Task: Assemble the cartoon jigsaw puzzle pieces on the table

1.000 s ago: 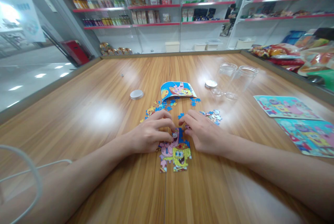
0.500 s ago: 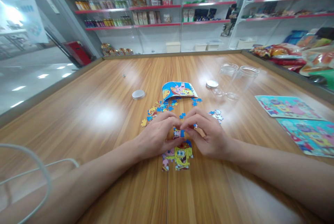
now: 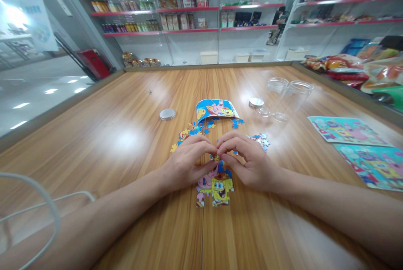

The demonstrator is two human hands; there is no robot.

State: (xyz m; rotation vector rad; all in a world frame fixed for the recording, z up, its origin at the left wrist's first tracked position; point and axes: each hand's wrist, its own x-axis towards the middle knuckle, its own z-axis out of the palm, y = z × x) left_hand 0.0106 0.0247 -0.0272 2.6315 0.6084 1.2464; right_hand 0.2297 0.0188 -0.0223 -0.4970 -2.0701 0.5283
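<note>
Above a partly joined jigsaw puzzle (image 3: 221, 189), the fingertips of my two hands meet. A small yellowish puzzle piece (image 3: 217, 158) shows between them, mostly covered by the fingers. My left hand (image 3: 185, 161) pinches it from the left and my right hand (image 3: 250, 158) from the right, both closed. The joined part shows a yellow cartoon face and a pink figure; its upper edge lies under my fingers. Loose puzzle pieces (image 3: 186, 133) spread beyond my left hand, and more pieces (image 3: 262, 140) lie past my right. A curved picture card (image 3: 217, 109) stands behind them.
Two clear jars (image 3: 296, 98) stand back right beside a silver lid (image 3: 256, 102); another lid (image 3: 167, 114) lies left. Two picture sheets (image 3: 349, 130) rest at the right. A pale cable (image 3: 58, 219) loops over my left forearm. Stocked shelves (image 3: 189, 9) line the back.
My fingertips have come together around a yellowish puzzle piece. More of the pink figure in the joined part shows below my fingers. The surrounding objects stay in place.
</note>
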